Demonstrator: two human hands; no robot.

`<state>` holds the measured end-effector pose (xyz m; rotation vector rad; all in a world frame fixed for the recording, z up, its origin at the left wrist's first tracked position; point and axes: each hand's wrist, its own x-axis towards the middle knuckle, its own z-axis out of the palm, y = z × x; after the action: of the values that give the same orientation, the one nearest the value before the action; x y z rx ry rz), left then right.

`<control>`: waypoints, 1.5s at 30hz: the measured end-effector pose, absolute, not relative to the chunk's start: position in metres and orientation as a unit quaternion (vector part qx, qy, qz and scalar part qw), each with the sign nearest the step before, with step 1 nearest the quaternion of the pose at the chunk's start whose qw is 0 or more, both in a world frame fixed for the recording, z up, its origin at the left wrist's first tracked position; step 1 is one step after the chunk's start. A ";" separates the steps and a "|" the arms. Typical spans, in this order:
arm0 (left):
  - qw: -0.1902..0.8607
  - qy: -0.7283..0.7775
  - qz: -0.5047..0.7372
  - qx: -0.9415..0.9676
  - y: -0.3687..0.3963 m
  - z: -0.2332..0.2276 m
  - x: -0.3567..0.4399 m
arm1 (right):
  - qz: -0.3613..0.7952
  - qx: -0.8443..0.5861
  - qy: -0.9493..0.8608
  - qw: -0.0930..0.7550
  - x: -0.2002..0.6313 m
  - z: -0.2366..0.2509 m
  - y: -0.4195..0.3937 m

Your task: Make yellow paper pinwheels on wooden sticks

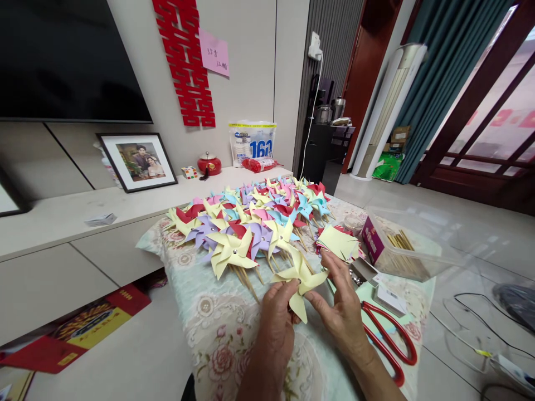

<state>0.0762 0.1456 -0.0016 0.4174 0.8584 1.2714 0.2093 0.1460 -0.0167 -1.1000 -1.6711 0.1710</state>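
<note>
Head view: a low counter [196,328] draped in a floral cloth is seen from above, with both hands brought together over its near end.
Yellow pinwheel [301,277]: it is held up between the two hands, just above the cloth, with its blades spread outward and one point hanging down.
Left hand [276,320]: its fingers [288,289] are curled closed on the pinwheel's lower left, the thumb and forefinger pinched near the centre; whether a stick is gripped underneath cannot be told, as the hand hides it.
Right hand [339,303]: its fingers [334,267] are bent and partly closed, the tips laid against the pinwheel's right blade and the thumb pressed at the lower edge.
Position relative to fingers: the pinwheel's centre is placed between the two thumbs, with the blades reaching above and beyond the fingertips.
Finished pinwheels [251,223]: a dense heap of yellow, purple, red, pink and blue ones on wooden sticks is spread across the far half of the counter, just behind the held one.
Paper squares [339,242]: a small stack is set just beyond the right hand.
Clear box [407,245]: wooden sticks are kept in it, to the right of the paper.
Red scissors [390,340]: laid on the cloth beside the right wrist.
</note>
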 end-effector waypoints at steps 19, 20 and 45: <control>0.637 0.337 0.685 0.104 0.156 0.005 0.073 | 0.618 -0.447 -0.557 0.329 0.191 -0.023 0.139; 0.642 0.331 0.684 0.099 0.156 0.005 0.074 | 0.631 -0.441 -0.547 0.329 0.190 -0.024 0.139; 0.686 0.226 0.678 0.140 0.151 0.014 0.078 | 0.696 -0.373 -0.467 0.398 0.197 -0.025 0.143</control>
<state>0.0784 0.1513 0.0143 0.3135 0.5065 1.5176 0.1972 0.1428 -0.0251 -0.9432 -1.1823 1.7621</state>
